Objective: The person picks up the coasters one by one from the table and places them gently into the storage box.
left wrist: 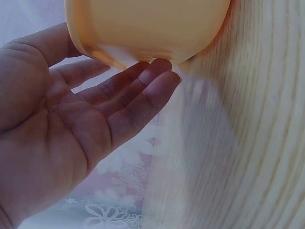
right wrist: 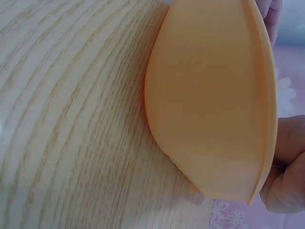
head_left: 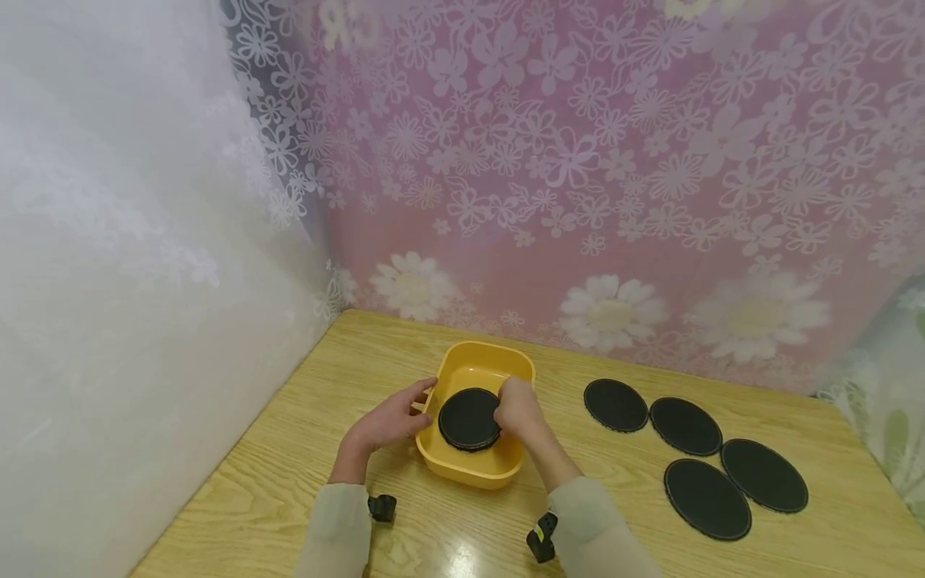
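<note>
The right hand [head_left: 517, 408] pinches the edge of a round black disc [head_left: 468, 419] in a yellow round-cornered plastic tub [head_left: 470, 479]. The left hand [head_left: 390, 421] holds the tub's side. Four more black discs [head_left: 616, 405] lie on the pale wooden table [head_left: 289, 457].

Left sleeve [head_left: 336, 530] and right sleeve [head_left: 596, 526]: long, plain, pale grey-beige fabric. Each sleeve ends on the forearm; left hand [head_left: 393, 419] and right hand [head_left: 518, 408] are bare. Left wrist camera [head_left: 383, 507]: compact black housing. Right wrist camera [head_left: 539, 544]: black housing, small yellow-green marking.
</note>
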Available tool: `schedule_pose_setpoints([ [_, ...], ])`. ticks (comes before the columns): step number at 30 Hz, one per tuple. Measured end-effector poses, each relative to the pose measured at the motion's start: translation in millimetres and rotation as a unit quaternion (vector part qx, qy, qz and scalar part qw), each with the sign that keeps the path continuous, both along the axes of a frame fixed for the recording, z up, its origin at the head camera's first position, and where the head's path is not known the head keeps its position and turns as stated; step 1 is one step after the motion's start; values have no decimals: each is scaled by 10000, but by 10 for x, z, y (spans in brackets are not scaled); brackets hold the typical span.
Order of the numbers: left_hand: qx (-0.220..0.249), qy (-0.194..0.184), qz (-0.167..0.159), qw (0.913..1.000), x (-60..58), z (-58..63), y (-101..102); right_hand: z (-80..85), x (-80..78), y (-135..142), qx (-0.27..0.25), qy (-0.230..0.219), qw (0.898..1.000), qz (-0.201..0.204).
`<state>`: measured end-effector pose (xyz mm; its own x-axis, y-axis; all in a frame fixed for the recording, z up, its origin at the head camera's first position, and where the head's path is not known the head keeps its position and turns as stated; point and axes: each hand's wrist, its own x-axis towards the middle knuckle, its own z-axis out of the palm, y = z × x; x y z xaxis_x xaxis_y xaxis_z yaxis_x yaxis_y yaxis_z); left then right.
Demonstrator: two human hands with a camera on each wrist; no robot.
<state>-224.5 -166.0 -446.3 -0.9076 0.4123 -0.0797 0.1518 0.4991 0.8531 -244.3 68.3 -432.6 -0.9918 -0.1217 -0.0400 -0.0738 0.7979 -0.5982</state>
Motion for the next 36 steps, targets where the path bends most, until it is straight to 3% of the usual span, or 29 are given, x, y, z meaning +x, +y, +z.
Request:
schedule_pose_setpoints([
  [28,90,-18,-98,9999,-8,-32,-9,-35,-5,-65,607,-82,9981,56],
  [32,94,-79,-58,9999,-5,-35,-11,26,23,-12,211,-133,9995,198],
  [36,122,-138,-47,9998,-3,-28,-12,79,72,110,-974,-489,9934,354],
])
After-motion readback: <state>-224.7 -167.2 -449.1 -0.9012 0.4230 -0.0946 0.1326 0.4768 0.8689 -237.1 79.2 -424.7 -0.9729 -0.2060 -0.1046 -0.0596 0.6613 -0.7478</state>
